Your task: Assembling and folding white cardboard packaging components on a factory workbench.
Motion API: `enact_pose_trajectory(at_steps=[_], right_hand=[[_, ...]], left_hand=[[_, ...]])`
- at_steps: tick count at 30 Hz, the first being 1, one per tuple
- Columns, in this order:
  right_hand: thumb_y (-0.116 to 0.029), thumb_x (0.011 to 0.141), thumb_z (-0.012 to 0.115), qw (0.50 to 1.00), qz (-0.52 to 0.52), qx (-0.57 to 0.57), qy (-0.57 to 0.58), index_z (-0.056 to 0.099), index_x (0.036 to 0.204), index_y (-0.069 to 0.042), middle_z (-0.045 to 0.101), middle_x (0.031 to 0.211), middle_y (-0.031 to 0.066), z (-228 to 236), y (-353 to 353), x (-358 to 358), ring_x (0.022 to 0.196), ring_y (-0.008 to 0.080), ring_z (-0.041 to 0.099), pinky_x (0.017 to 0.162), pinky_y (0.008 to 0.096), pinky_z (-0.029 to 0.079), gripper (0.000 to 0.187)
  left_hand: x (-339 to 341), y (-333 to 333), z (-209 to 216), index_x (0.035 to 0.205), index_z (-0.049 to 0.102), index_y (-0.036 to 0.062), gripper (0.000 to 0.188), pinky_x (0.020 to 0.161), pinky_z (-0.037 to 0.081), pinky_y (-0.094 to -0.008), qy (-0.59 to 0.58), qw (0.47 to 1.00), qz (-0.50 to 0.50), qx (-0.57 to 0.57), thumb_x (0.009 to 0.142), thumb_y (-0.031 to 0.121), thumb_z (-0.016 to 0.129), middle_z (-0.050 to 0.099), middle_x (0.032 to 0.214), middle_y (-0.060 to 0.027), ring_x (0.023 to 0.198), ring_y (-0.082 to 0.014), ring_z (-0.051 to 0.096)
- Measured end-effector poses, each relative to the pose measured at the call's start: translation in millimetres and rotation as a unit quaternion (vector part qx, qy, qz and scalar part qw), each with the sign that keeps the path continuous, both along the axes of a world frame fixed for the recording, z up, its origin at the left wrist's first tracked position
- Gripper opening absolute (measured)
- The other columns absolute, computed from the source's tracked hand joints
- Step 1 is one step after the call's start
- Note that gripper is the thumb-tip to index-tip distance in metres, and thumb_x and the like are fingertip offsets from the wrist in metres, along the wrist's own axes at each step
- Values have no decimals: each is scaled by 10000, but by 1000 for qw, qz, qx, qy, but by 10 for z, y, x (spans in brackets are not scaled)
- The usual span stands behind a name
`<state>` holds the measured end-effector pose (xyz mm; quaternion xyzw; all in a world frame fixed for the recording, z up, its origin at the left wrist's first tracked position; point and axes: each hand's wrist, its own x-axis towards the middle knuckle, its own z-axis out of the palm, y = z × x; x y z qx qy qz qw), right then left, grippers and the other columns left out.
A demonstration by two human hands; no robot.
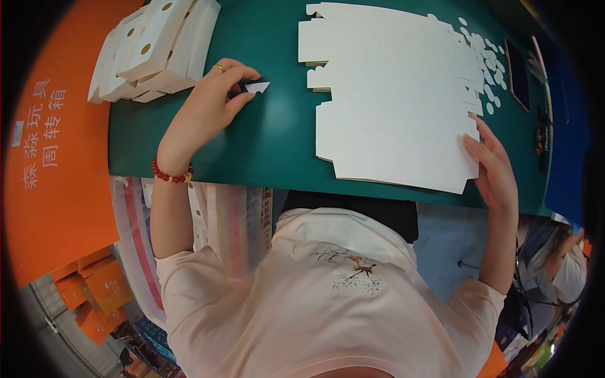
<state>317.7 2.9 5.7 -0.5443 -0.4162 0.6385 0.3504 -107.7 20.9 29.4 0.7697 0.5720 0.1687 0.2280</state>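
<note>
A stack of flat, die-cut white cardboard blanks [391,94], notched along its sides, lies on the green tabletop in front of me. My right hand [493,165] grips its near right corner, thumb on top and the other fingers at the edge, partly hidden. To the left of the stack, my left hand [211,104] pinches a small, pointed white cardboard scrap [257,87] with a curved notch, between thumb and forefinger, low over the table. A red bead bracelet is on my left wrist.
Folded white boxes [157,53] with round holes are piled at the far left, beside a large orange crate [57,145]. Loose white discs [490,63] lie scattered at the far right, near a dark phone [517,75]. Another person [561,268] is at the lower right.
</note>
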Motion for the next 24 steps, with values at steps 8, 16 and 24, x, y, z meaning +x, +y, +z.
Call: enact_pose_trajectory(at_steps=[8,16,24], right_hand=[[-166,936,632,1000,-14,-3,21,400,1439,38,565,1295,142,-35,-10,67,1134,150,599,952,248,477,590],[-120,915,673,998,-4,4,69,468,1374,9,603,1195,101,-54,13,6,1040,147,617,895,250,494,518],[-106,932,654,998,25,6,49,421,1396,21,626,1167,129,2,-30,-50,1038,136,627,885,256,507,534]], left_hand=[[-43,165,70,1037,601,21,160,712,455,-276,46,996,11,-73,904,86,662,534,906,-50,758,-142,495],[1092,691,393,976,633,20,125,679,483,-253,-151,981,-109,46,919,125,669,634,822,-31,735,-116,565],[2897,1697,-40,1104,656,38,242,824,510,-326,-105,962,-203,147,942,218,651,670,1084,-108,921,-220,637]])
